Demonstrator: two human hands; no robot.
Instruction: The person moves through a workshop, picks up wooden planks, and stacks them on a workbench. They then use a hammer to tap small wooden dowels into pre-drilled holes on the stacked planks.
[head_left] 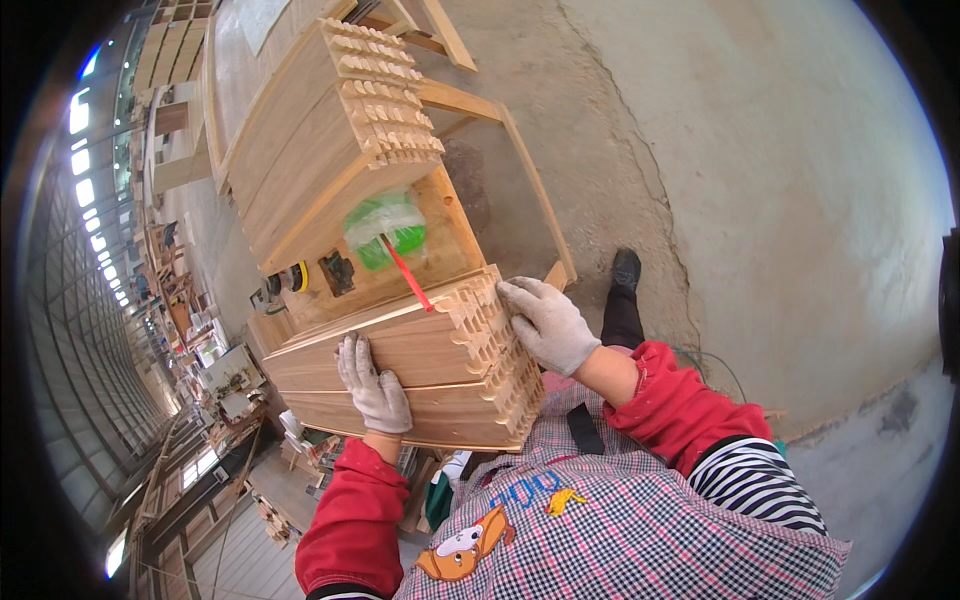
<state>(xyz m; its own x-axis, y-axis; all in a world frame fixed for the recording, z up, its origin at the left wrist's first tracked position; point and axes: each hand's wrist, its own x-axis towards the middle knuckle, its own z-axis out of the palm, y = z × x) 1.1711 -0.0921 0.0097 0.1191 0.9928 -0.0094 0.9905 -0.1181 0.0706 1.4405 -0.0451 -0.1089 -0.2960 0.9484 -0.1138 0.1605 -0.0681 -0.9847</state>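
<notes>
My left hand (375, 388), in a whitish work glove, lies with its fingers apart on the top face of the near stack of wooden boards (400, 360). These boards have dovetail-cut ends facing right. My right hand (550, 325), gloved too, rests with outstretched fingers against the far corner of those cut ends. Just beyond the stack sits a green tub (405, 240) partly covered by clear plastic. A thin red stick (408, 275) leans out of it towards the boards.
A second stack of dovetailed boards (310, 130) stands farther off on the wooden bench (450, 220). A yellow-and-black power tool (293, 277) and a dark block-like object (338, 272) lie between the stacks. Bench legs (535, 180) stand on the concrete floor (760, 200).
</notes>
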